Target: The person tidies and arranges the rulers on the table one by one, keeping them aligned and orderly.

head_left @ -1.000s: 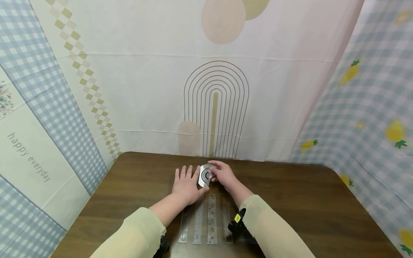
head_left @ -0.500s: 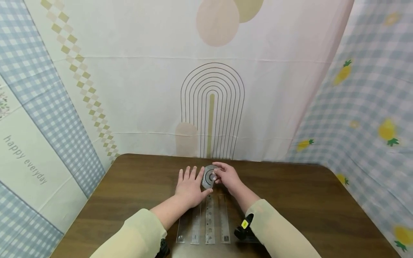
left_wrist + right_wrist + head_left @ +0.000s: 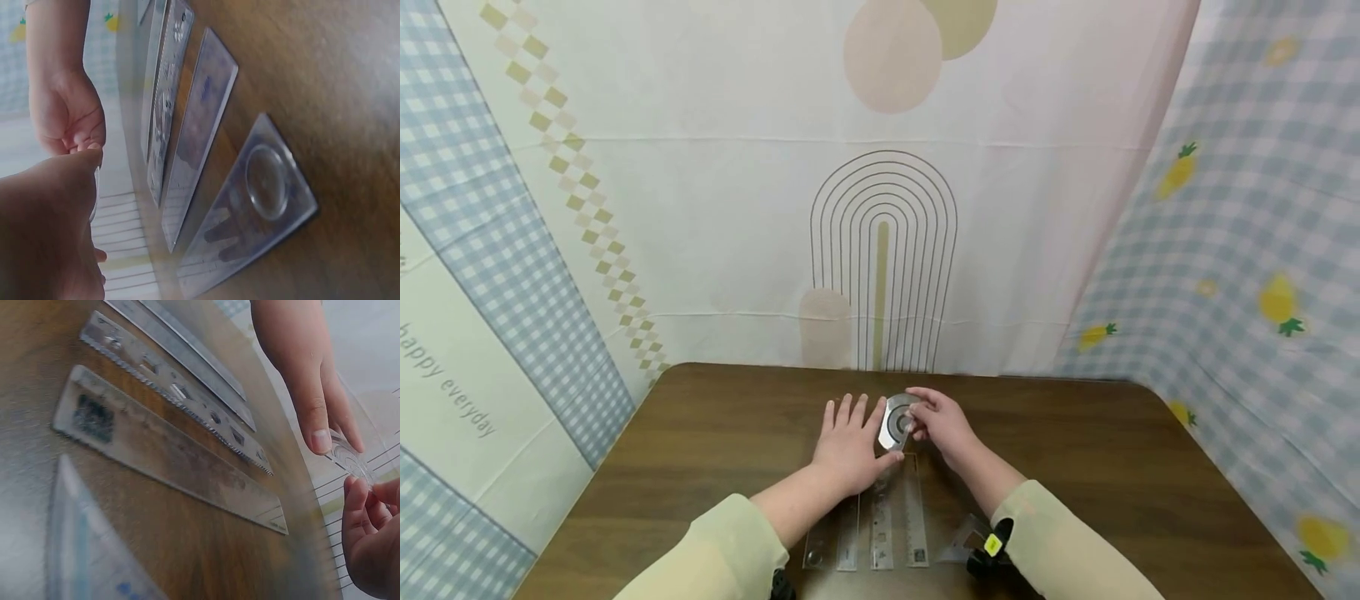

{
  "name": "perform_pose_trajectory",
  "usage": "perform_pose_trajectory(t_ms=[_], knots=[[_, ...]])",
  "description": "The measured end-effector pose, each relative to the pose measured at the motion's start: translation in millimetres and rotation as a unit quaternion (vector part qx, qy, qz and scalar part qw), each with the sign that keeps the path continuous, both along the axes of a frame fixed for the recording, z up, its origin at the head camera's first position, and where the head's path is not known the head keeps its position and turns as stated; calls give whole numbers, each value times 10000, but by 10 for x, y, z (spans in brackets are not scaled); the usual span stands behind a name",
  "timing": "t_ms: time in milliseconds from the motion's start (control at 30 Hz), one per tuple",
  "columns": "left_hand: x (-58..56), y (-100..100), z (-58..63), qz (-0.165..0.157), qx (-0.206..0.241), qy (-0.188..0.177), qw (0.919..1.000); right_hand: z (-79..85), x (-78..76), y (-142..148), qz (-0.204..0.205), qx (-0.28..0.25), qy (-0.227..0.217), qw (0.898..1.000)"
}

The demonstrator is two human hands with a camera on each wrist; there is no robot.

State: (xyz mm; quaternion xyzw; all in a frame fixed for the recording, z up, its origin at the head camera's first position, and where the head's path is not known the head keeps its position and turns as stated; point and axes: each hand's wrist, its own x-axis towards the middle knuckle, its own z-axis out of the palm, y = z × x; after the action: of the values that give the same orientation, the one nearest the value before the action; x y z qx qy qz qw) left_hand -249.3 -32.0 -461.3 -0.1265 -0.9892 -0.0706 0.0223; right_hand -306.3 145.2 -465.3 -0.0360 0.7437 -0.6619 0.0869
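Note:
A clear protractor (image 3: pixel 893 423) with concentric arcs is held above the far middle of the table. My right hand (image 3: pixel 943 425) pinches its right, curved side between thumb and fingers. With straight, spread fingers, my left hand (image 3: pixel 850 454) touches its left side, the index finger near the upper corner and the thumb near the lower one. In the right wrist view, the left thumb lies against the protractor's edge (image 3: pixel 347 459), close to the right fingertips. Below the hands, several clear rulers lie side by side, among them a stencil ruler (image 3: pixel 882 533) with cut-out shapes.
A clear ruler with a round lens (image 3: pixel 287 212) lies at the left of the row. At the right end is a ruler with a dark square code (image 3: pixel 94 419). A clear set square (image 3: pixel 87 550) lies beyond it. Patterned cloths (image 3: pixel 737 208) hang behind the brown table (image 3: pixel 1075 483).
Both hands have moved to the right over the table with the protractor between them. The set square by the right wrist shows more now. The head view has turned slightly right.

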Motion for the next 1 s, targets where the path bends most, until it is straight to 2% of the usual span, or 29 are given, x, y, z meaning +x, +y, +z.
perform_pose_trajectory(t_ms=[233,567,1000], knots=[[64,81,9,-178,-35,-19,9998,29,98,133,105,-63,-15,9999],[121,211,-11,-400,-33,-144,9991,68,251,339,213,125,-135,9996],[233,453,-63,-663,-220,-86,9975,1,453,631,-39,75,-251,9997]])
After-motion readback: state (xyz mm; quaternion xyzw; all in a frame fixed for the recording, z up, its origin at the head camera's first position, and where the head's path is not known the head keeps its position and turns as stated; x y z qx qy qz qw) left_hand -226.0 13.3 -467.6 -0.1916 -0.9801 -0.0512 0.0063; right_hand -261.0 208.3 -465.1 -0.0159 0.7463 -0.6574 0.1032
